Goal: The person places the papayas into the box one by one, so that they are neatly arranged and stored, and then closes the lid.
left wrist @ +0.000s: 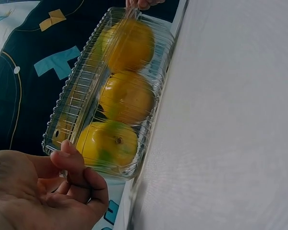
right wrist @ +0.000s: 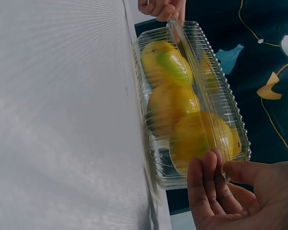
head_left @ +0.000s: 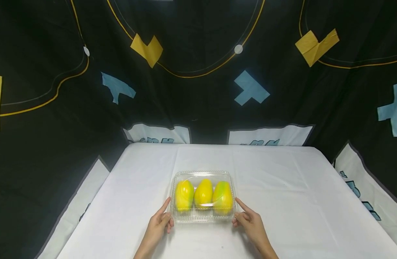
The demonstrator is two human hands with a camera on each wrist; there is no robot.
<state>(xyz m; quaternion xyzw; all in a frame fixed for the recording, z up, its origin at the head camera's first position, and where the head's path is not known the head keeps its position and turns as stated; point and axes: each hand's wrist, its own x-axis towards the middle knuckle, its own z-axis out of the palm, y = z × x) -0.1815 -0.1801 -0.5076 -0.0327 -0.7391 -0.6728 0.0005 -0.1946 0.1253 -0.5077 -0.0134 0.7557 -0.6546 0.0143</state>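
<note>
A clear plastic clamshell box (head_left: pixel 203 217) lies on the white table with its lid down over the base. Three yellow mangoes sit side by side inside: the left mango (head_left: pixel 184 194), the middle mango (head_left: pixel 203 193) and the right mango (head_left: pixel 222 196), which has a green patch. At the box's front left corner, my left hand (head_left: pixel 157 225) pinches the rim, its index finger stretched along the side. My right hand (head_left: pixel 250 225) pinches the rim at the front right corner in the same way. Both wrist views show thumb and fingertips at the rim, as with the left hand (left wrist: pixel 72 187) and right hand (right wrist: pixel 230 191).
A white cloth (head_left: pixel 282 180) covers the table. Behind it and along both sides hangs a dark curtain (head_left: pixel 198 100) with yellow and blue patches. White printed strips (head_left: pixel 269 135) of the curtain meet the table's far edge.
</note>
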